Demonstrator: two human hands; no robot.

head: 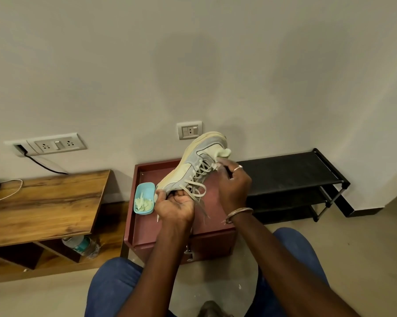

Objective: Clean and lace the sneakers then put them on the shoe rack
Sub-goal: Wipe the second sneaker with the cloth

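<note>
– Head view: how far along can the job be judged?
– Lacing is judged well under way. One sneaker [191,164] is held tilted above the maroon worktop [151,225], centre of the frame, with the toe low and the tongue high. The laces [201,176] are seen crossed through most eyelets, and loose ends hang lower down. Whether cleaning is finished cannot be told, though the upper looks pale.
– And the hands?
– The left hand [174,207] is curled round the toe end. The right hand [234,186] is closed in a pinch on the laces near the top eyelets, beside the tongue.
– What is left?
– Tying off is judged to remain, and no sneaker is seen on the shoe rack [289,172], right of centre.
– Anything hidden?
– The second sneaker is not seen. The pinch itself is partly covered by fingers. The pale scraps in the blue tub [147,184], just beside the left hand, cannot be identified. A grey shape at the bottom edge is cut off.
</note>
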